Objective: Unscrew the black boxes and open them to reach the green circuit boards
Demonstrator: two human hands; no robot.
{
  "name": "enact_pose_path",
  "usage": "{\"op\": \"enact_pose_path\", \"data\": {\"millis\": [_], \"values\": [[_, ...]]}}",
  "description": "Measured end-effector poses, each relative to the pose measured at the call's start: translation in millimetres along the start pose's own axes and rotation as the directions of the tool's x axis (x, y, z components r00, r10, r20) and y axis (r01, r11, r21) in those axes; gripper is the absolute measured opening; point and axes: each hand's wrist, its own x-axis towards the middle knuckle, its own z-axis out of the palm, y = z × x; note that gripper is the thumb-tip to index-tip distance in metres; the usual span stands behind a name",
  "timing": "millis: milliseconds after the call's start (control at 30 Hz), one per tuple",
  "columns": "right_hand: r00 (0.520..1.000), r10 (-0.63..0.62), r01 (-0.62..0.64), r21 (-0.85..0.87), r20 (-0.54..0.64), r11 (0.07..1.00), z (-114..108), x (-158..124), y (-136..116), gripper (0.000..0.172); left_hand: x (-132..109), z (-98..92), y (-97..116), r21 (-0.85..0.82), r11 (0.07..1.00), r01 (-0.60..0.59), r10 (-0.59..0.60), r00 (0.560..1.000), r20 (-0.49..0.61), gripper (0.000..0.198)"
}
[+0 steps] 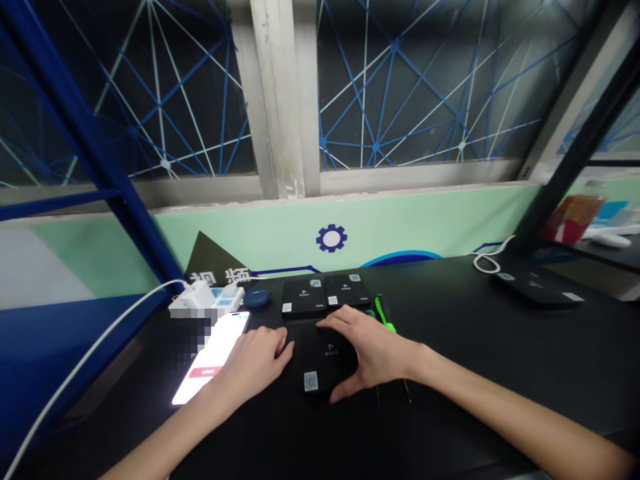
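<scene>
A flat black box (pixel 320 363) with a small white label lies on the black table (pixel 500 373) in front of me. My right hand (pixel 367 353) rests on its right side, fingers over the top and thumb against the near edge, gripping it. My left hand (pixel 260 363) sits at the box's left edge with its fingers curled against it. Two more black boxes (pixel 325 293) lie side by side just beyond.
A lit phone (pixel 213 357) lies left of my left hand. Behind it are a white power strip (pixel 205 300) with a white cable and a small blue case (pixel 257 297). A green tool (pixel 384 313) lies by my right hand. Another black device (pixel 537 287) sits far right.
</scene>
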Motion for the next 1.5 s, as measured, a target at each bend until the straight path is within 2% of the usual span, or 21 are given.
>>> {"op": "enact_pose_path", "data": {"millis": [100, 200, 333, 467, 567, 633, 733, 900, 1033, 1200, 1300, 1400, 1500], "values": [[1.0, -0.011, 0.011, 0.003, -0.001, 1.0, -10.8, -1.8, 5.4, 0.095, -0.6, 1.9, -1.7, -0.045, 0.999, -0.011, 0.01, 1.0, -0.026, 0.037], [0.999, 0.032, -0.033, -0.088, -0.014, 0.996, -25.5, -4.6, 12.5, 0.095, -0.6, 2.6, -1.6, -0.057, 0.998, -0.022, 0.02, 0.999, -0.035, 0.039], [0.998, 0.063, -0.061, -0.164, 0.006, 0.985, -36.1, -7.0, 17.4, 0.085, -0.2, -0.6, 2.1, -0.04, 0.999, -0.008, 0.006, 0.999, -0.044, 0.04], [0.996, 0.062, -0.052, -0.158, 0.057, 0.986, -33.1, -7.5, 17.8, 0.084, -1.7, -3.8, 5.8, -0.115, 0.993, -0.03, 0.026, 0.999, -0.04, 0.046], [0.995, 0.058, -0.046, -0.139, 0.085, 0.989, -28.5, -7.0, 19.1, 0.089, -4.0, -2.8, 6.0, -0.136, 0.987, -0.09, 0.085, 0.995, -0.042, 0.062], [0.994, 0.055, -0.043, -0.125, 0.098, 0.991, -26.1, -6.5, 20.6, 0.092, -4.9, -2.0, 5.3, -0.152, 0.983, -0.105, 0.103, 0.994, -0.021, 0.072], [0.994, 0.063, -0.052, -0.126, 0.093, 0.991, -23.7, -6.1, 22.5, 0.095, -4.9, -3.0, 4.6, -0.183, 0.978, -0.102, 0.108, 0.994, 0.026, 0.074], [0.997, 0.067, -0.062, -0.12, 0.038, 0.991, -21.0, -5.4, 23.6, 0.097, -2.8, -7.4, 5.2, -0.25, 0.963, -0.102, 0.112, 0.993, 0.027, 0.072], [0.997, 0.029, -0.036, -0.101, -0.071, 0.994, -19.2, -4.1, 22.4, 0.086, -0.7, -11.2, 6.6, -0.358, 0.929, -0.098, 0.115, 0.993, 0.026, 0.07], [0.979, 0.007, -0.014, -0.034, -0.206, 0.999, -19.3, -4.7, 17.9, 0.073, -0.2, -14.3, 8.4, -0.396, 0.913, -0.096, 0.065, 0.994, -0.091, 0.073], [0.964, -0.014, 0.023, 0.031, -0.266, 0.999, -18.6, -6.6, 17.0, 0.054, -1.9, -10.1, 6.9, -0.376, 0.916, -0.141, 0.075, 0.98, -0.185, 0.074], [0.954, 0.018, 0.023, 0.131, -0.299, 0.991, -15.0, -8.8, 17.9, 0.044, -4.6, -4.7, 5.5, -0.366, 0.904, -0.222, 0.113, 0.949, -0.295, 0.06], [0.945, 0.001, 0.047, 0.139, -0.326, 0.989, -11.2, -10.3, 17.3, 0.043, -6.8, -4.7, 6.3, -0.435, 0.868, -0.239, 0.068, 0.925, -0.373, 0.048]]}}
